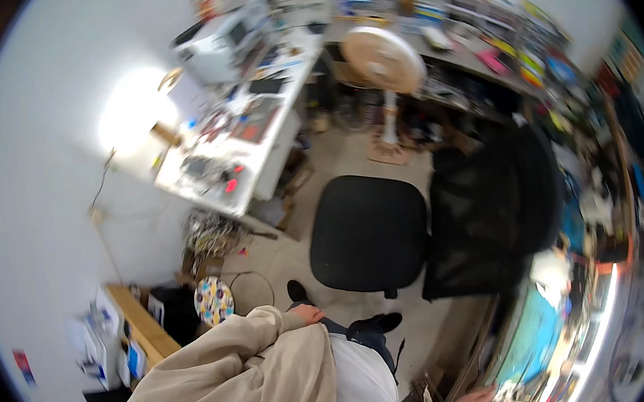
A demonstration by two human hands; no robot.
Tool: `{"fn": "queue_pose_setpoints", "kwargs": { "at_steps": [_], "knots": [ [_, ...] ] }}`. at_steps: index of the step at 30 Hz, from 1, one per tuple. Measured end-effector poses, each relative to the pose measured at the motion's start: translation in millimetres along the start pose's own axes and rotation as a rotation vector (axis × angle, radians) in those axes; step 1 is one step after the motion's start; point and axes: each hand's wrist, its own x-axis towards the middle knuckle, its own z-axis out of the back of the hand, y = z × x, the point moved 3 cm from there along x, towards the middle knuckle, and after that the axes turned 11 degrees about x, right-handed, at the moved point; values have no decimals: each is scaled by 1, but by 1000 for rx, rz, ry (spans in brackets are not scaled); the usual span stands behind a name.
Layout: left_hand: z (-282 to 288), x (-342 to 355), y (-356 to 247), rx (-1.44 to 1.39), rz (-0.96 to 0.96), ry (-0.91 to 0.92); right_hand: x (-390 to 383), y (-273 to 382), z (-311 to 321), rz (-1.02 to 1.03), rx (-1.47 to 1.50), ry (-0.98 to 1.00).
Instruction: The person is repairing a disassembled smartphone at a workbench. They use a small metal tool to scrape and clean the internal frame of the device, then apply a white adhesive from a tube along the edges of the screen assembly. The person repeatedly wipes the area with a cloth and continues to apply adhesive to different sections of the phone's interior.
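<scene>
My left hand (307, 314) hangs at the cuff of a beige jacket (237, 369), close to my dark trousers. Its fingers look loosely extended, with nothing visible in them. At the lower right, my right hand (476, 400) reaches out beside a workbench with a turquoise mat (533, 332). Its fingers point toward the bench edge and seem stretched out and unoccupied, though blur makes contact with the bench hard to judge. In front of me stands a black office chair (369, 231), its mesh backrest (485, 221) on the right.
A cluttered white desk (269, 160) runs along the left wall. Beyond the chair stands a pedestal fan (385, 61), before a loaded back bench. A round patterned stool (214, 301) and bundled cables (210, 234) lie at the left. Shelves crowd the right side.
</scene>
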Motion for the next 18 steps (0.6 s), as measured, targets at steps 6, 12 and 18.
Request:
{"fn": "queue_pose_setpoints", "kwargs": {
  "at_steps": [6,12,18],
  "knots": [
    [-28,-28,109,-292,78,-158,-76,313,-189,252,268,884],
    [19,-122,235,-535,382,-478,-175,552,-330,622,462,1285],
    [43,-151,307,-869,568,-774,-261,758,-443,1432,738,1234]
  ]
}}
